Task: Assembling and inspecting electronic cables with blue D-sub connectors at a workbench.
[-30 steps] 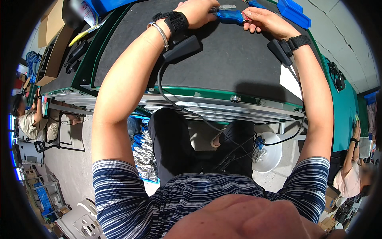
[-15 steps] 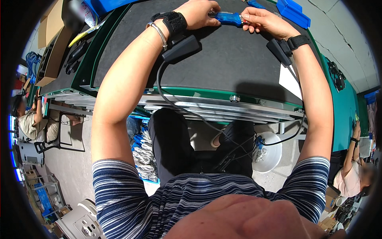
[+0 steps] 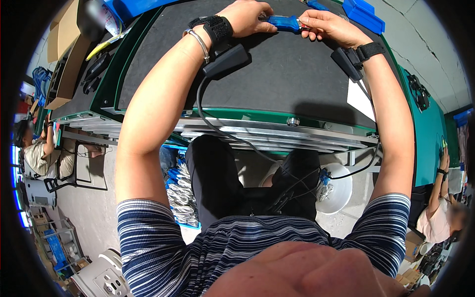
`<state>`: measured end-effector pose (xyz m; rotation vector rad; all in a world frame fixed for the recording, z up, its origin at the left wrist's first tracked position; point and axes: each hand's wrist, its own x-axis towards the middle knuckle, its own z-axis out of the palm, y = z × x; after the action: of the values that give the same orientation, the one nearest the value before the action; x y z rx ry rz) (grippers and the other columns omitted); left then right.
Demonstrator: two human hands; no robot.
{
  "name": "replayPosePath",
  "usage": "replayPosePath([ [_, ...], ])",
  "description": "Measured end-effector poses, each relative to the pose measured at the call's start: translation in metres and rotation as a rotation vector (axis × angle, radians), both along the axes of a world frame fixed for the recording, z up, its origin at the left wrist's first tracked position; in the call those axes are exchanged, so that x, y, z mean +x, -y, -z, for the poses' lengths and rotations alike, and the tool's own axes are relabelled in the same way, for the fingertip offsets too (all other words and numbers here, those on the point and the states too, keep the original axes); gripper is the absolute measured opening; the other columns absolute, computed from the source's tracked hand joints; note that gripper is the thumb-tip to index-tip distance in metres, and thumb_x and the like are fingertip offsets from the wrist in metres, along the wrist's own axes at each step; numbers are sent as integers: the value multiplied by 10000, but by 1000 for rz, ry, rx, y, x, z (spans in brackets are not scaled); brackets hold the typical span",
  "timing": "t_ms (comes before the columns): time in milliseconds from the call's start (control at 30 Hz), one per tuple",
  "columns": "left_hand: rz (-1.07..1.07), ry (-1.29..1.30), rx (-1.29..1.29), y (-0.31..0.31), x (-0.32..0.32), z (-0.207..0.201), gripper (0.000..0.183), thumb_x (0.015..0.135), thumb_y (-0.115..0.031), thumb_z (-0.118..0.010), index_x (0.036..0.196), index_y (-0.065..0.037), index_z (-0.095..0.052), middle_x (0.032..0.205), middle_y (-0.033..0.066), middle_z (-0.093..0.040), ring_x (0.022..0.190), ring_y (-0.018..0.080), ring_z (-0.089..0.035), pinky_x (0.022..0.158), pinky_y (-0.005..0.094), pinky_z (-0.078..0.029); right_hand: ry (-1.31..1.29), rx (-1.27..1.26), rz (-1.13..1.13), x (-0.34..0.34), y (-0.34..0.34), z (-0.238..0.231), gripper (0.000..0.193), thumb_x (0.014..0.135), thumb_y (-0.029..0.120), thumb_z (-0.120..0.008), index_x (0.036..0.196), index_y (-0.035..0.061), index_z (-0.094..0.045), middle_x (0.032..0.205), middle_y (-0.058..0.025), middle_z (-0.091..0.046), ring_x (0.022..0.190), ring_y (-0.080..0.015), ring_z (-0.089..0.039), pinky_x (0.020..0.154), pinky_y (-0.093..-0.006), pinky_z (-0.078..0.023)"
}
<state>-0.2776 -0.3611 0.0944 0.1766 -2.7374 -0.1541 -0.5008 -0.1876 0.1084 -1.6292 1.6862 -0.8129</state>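
An elongated blue plastic piece (image 3: pixel 284 22) lies between my two hands, low over the dark work mat (image 3: pixel 277 69) at the far side of the table. The fingers and thumb of my left hand (image 3: pixel 246 18) close around its left end, which they partly hide. At its right end my right hand (image 3: pixel 330 27) pinches something small, with a bit of red showing by the fingertips; its kind is too small to tell. Just beyond, another blue piece (image 3: pixel 316 5) lies on the mat. Both wrists carry black straps and cabled black boxes.
A blue bin (image 3: pixel 363 16) stands at the far right, an open cardboard box (image 3: pixel 63 74) at the left. Below the table are a blue crate with several white cable bundles (image 3: pixel 183 200) and a white bucket (image 3: pixel 341 190). Other people sit at left (image 3: pixel 37 156) and right (image 3: pixel 435 222).
My left fingertips have shifted slightly to the right along the blue piece. The right hand keeps its pinch at nearly the same place, and the whole view has moved a little.
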Motion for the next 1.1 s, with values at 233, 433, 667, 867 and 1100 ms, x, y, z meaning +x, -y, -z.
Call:
replayPosePath([
  [233, -57, 49, 67, 4, -1, 2, 477, 934, -384, -724, 1277, -61, -649, 1161, 212, -717, 1093, 365, -690, 957, 422, -548, 111, -6, 85, 9, -14, -19, 393, 1070, 439, -518, 1197, 91, -649, 1017, -2, -654, 816, -37, -598, 690, -174, -455],
  [433, -404, -190, 131, -22, 10, -19, 417, 868, -253, -756, 1211, -46, -640, 1160, 220, -635, 1201, 397, -576, 991, 467, -499, -263, -40, 73, -15, -29, -41, 396, 1013, 491, -613, 1028, 98, -656, 873, 40, -618, 734, -16, -527, 633, -174, -397],
  [667, 95, -213, 211, -22, -6, -17, 381, 856, -185, -753, 1191, -40, -642, 1063, 221, -657, 1064, 400, -631, 948, 448, -515, -190, -150, 136, -43, -24, -46, 374, 1005, 453, -640, 1073, 86, -665, 860, 59, -581, 770, -28, -517, 679, -195, -410],
  [867, 114, -86, 138, -28, -7, -11, 375, 931, -355, -737, 1231, -135, -696, 1117, 126, -714, 1071, 295, -673, 944, 412, -537, -423, -196, 314, -100, -22, -25, 512, 931, 479, -724, 1218, 58, -668, 1102, -57, -673, 1051, -161, -600, 919, -326, -468],
  [1100, -70, -111, 62, -5, -2, 3, 406, 941, -381, -711, 1286, -168, -682, 1185, 153, -710, 1144, 332, -665, 1000, 426, -518, -806, -127, 621, -86, -21, -1, 567, 838, 414, -810, 1249, 60, -646, 1070, -125, -680, 1026, -236, -629, 928, -337, -475],
])
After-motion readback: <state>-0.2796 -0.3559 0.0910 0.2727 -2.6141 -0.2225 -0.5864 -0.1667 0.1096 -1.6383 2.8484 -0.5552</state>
